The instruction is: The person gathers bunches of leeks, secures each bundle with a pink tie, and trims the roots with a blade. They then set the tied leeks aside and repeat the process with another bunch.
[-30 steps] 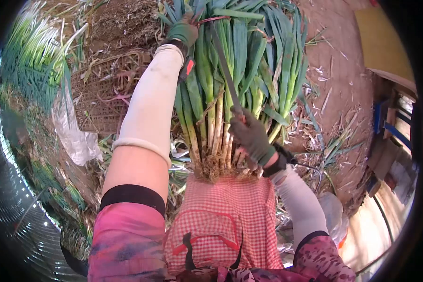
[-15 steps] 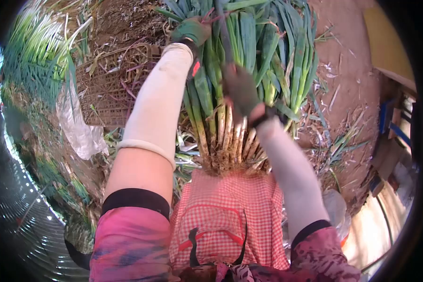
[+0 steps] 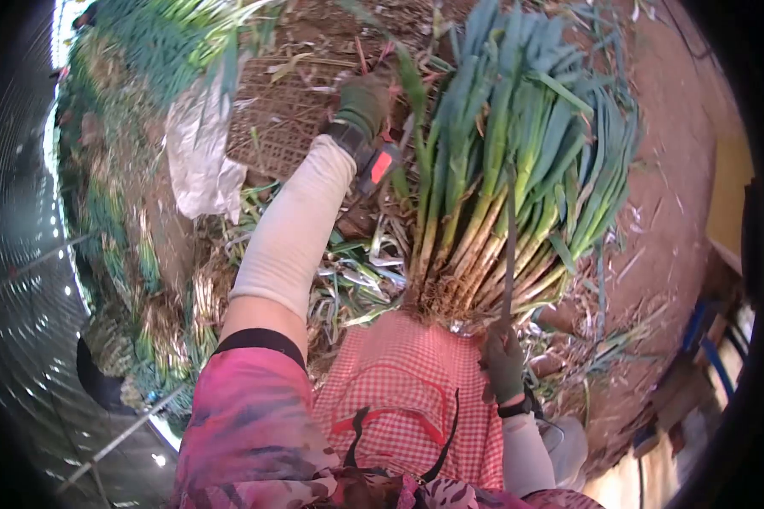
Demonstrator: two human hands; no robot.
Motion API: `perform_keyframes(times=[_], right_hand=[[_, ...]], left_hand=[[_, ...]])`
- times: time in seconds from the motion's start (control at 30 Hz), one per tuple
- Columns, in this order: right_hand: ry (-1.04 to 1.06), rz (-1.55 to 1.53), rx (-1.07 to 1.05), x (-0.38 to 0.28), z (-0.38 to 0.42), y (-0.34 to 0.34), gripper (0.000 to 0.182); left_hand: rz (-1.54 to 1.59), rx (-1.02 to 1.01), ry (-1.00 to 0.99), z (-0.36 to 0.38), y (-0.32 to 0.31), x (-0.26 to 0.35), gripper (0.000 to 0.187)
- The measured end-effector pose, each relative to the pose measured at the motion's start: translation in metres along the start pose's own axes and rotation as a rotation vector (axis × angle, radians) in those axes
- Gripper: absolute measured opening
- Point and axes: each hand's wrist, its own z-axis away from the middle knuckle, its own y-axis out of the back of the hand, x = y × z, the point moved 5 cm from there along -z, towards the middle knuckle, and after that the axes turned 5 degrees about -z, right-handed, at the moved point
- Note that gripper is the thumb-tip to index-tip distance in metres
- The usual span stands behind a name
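Observation:
My left hand point(image 3: 363, 103), in a green glove, is over the far right end of the brown crate point(image 3: 284, 110). Its fingers are curled, with thin reddish string point(image 3: 387, 129) showing beside them. A small black and red device point(image 3: 380, 165) sits by that wrist. My right hand point(image 3: 505, 363), also gloved, is closed low beside the checked apron point(image 3: 407, 356). From it a long, thin dark blade point(image 3: 510, 246) points away across the leeks. The big bunch of leeks point(image 3: 501, 153) lies with roots against the apron and green leaves fanned out to the far right.
More leeks point(image 3: 170, 42) are piled at the far left. A white plastic sheet point(image 3: 199, 153) lies beside the crate. Cut leaves and scraps point(image 3: 356, 280) litter the brown floor point(image 3: 662, 187). A clear plastic bag point(image 3: 564, 445) is at the near right.
My left hand has left the leeks and moved to the crate. My right hand has drawn back towards me with the blade, off the leek stems. The view has shifted left.

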Motion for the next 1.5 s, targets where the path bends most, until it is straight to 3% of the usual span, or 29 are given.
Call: perform_keyframes(times=[0.07, 0.17, 0.23, 0.33, 0.37, 0.43, 0.5, 0.53, 0.57, 0.6, 0.63, 0.67, 0.7, 0.77, 0.83, 0.87, 0.9, 0.93, 1.0, 1.03, 1.07, 1.1, 1.13, 1.17, 1.23, 1.27, 1.33, 1.4, 1.5], right_hand=[[-0.053, 0.034, 0.054, -0.005, 0.014, -0.006, 0.023], [-0.009, 0.116, 0.03, -0.006, 0.029, -0.013, 0.021], [0.047, 0.207, -0.042, 0.0, 0.035, -0.013, 0.019], [0.054, 0.414, -0.121, 0.01, 0.03, -0.016, 0.016], [0.029, 0.506, -0.126, 0.013, 0.03, -0.02, 0.016], [0.055, 0.64, -0.189, 0.019, 0.035, -0.027, 0.016], [-0.054, 0.682, -0.245, 0.036, 0.012, -0.031, 0.015], [-0.102, 0.701, -0.275, 0.044, 0.005, -0.024, 0.014], [-0.177, 0.634, -0.33, 0.061, -0.005, -0.002, 0.013], [-0.23, 0.724, -0.279, 0.065, 0.0, 0.002, 0.014], [-0.275, 0.817, -0.227, 0.068, 0.013, 0.003, 0.014], [-0.317, 0.911, -0.174, 0.074, 0.025, 0.003, 0.014], [-0.394, 0.954, -0.188, 0.084, -0.022, -0.007, 0.015], [-0.442, 1.053, -0.238, 0.098, -0.009, -0.01, 0.016], [0.125, 1.442, -0.707, 0.135, -0.035, 0.017, 0.015], [0.011, 1.387, -0.687, 0.148, -0.053, 0.025, 0.016], [-0.1, 1.333, -0.658, 0.16, -0.069, 0.031, 0.016], [-0.204, 1.28, -0.622, 0.171, -0.087, 0.039, 0.017], [-0.379, 0.98, -0.425, 0.196, -0.064, 0.043, 0.028], [-0.407, 0.906, -0.38, 0.211, -0.054, 0.043, 0.033], [-0.431, 0.831, -0.333, 0.227, -0.045, 0.044, 0.038], [-0.453, 0.84, -0.364, 0.241, -0.038, 0.04, 0.038], [-0.503, 0.802, -0.433, 0.264, -0.024, 0.02, 0.03], [-0.554, 0.764, -0.501, 0.287, -0.01, -0.002, 0.022], [-0.473, 0.956, -0.584, 0.333, -0.005, -0.005, 0.015], [-0.479, 0.932, -0.588, 0.362, 0.002, -0.016, 0.015], [-0.511, 0.97, -0.598, 0.418, 0.019, -0.041, 0.017], [-0.559, 1.086, -0.606, 0.47, 0.023, -0.066, 0.015], [-0.494, 1.352, -0.733, 0.549, 0.02, -0.111, 0.01]], left_hand=[[-0.005, 0.182, 0.041, 0.035, 0.035, -0.012, 0.034], [0.82, 0.279, 0.375, 0.122, 0.059, -0.055, 0.026], [1.016, 0.31, 0.561, 0.213, 0.085, -0.073, 0.032], [0.954, -0.058, 1.233, 0.383, 0.098, -0.075, 0.036], [0.968, 0.064, 1.196, 0.461, 0.069, -0.076, 0.034], [1.08, 0.156, 1.48, 0.608, 0.037, -0.04, 0.032], [1.012, -0.088, 1.806, 0.748, -0.01, 0.016, 0.036], [0.7, -0.067, 1.627, 0.797, -0.005, 0.053, 0.04], [0.668, -0.411, 1.85, 0.847, 0.006, 0.102, 0.043], [0.622, -0.383, 1.839, 0.908, -0.004, 0.159, 0.042], [0.672, -0.399, 2.025, 0.93, 0.013, 0.214, 0.041], [0.949, -0.333, 2.156, 0.911, 0.054, 0.248, 0.038], [0.917, -0.433, 2.214, 0.929, 0.011, 0.293, 0.034], [0.967, -0.654, 2.169, 0.952, 0.015, 0.378, 0.031], [1.03, -0.631, 2.128, 0.94, 0.033, 0.414, 0.033], [1.072, -0.604, 2.106, 0.934, 0.037, 0.423, 0.035], [1.036, -0.803, 2.105, 0.96, 0.02, 0.46, 0.04], [0.98, -0.909, 2.096, 0.906, 0.016, 0.427, 0.043], [1.199, -0.659, 2.185, 0.915, 0.014, 0.432, 0.043], [1.038, -0.547, 2.009, 0.958, -0.019, 0.47, 0.043], [0.997, -0.564, 2.002, 0.973, -0.025, 0.484, 0.043], [0.956, -0.58, 1.996, 0.987, -0.029, 0.497, 0.043], [1.024, -0.711, 2.142, 0.99, -0.022, 0.459, 0.043], [1.001, -0.478, 2.207, 1.025, -0.055, 0.484, 0.042], [0.939, -0.312, 2.298, 1.075, -0.082, 0.505, 0.041], [0.917, -0.39, 2.337, 1.096, -0.089, 0.495, 0.041], [0.838, -0.221, 2.449, 1.137, -0.131, 0.503, 0.04], [0.839, -0.135, 2.533, 1.142, -0.138, 0.448, 0.038], [0.983, 0.406, 2.628, 1.177, -0.19, 0.426, 0.033]])
